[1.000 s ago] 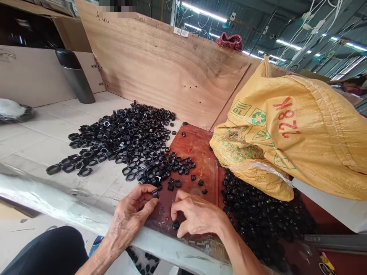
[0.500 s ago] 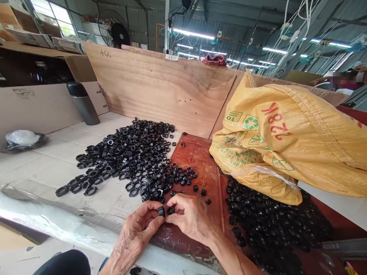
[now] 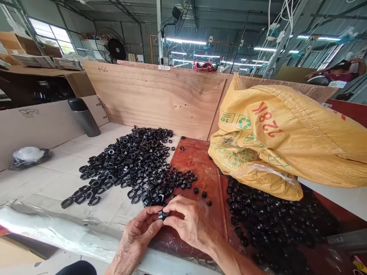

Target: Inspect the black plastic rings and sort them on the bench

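Observation:
My left hand (image 3: 140, 233) and my right hand (image 3: 190, 221) meet at the near edge of the table, fingertips pinched together on a small black plastic ring part (image 3: 163, 215). Both hands grip it between thumb and fingers. Just beyond them a large heap of black rings (image 3: 132, 164) spreads over the white tabletop and onto a red-brown board (image 3: 200, 160). A second heap of smaller black parts (image 3: 266, 221) lies to the right of my right hand, spilling from under a yellow woven sack (image 3: 289, 133).
A plywood board (image 3: 160, 95) stands upright behind the piles. A dark metal cylinder (image 3: 83, 116) stands at the back left, and a crumpled bag (image 3: 28, 156) lies at the far left. Clear plastic sheet (image 3: 57, 225) covers the table's near edge.
My right hand came up from the board with a small black part and joined the left hand's piece; both parts are now pressed together. The camera tilted upward.

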A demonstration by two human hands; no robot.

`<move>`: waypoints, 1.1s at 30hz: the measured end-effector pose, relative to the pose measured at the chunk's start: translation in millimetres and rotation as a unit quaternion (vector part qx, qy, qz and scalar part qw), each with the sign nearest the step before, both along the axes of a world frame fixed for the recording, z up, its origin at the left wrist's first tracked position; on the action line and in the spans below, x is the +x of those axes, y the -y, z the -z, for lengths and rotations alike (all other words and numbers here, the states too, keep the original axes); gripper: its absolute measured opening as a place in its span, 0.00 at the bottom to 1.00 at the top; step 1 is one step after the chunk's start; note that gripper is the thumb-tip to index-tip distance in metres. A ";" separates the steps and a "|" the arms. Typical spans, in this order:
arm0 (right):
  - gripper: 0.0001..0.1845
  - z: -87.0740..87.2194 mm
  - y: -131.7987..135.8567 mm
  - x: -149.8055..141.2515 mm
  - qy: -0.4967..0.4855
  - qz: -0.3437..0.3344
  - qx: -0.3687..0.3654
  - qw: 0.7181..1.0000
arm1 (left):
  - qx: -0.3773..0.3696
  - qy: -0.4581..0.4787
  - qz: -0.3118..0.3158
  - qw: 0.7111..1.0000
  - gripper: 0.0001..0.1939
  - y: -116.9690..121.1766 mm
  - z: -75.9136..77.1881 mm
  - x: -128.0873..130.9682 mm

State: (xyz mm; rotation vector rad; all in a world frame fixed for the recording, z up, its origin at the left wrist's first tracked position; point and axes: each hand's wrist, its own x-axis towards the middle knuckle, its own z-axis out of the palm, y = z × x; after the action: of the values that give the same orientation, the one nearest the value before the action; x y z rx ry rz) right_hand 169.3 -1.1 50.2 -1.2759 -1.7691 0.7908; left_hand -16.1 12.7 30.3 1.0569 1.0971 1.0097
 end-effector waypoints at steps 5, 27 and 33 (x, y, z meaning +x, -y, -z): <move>0.12 -1.6 -1.6 -0.6 -0.016 -0.003 0.013 1.000 | -0.003 0.009 0.005 1.000 0.23 0.1 0.4 -0.5; 0.16 6.5 1.0 -2.1 0.038 0.030 0.012 0.999 | 0.053 0.025 0.056 0.997 0.16 -3.2 24.2 -7.5; 0.08 0.0 2.1 -4.2 0.073 0.000 0.022 0.997 | 0.081 -0.006 0.029 0.996 0.17 -2.6 30.1 -5.8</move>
State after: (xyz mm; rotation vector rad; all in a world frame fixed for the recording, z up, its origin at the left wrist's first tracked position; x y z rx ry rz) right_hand 165.1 -3.2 50.2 -1.3330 -1.8908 0.6697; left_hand -21.9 15.3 0.2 1.2202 1.0021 1.0604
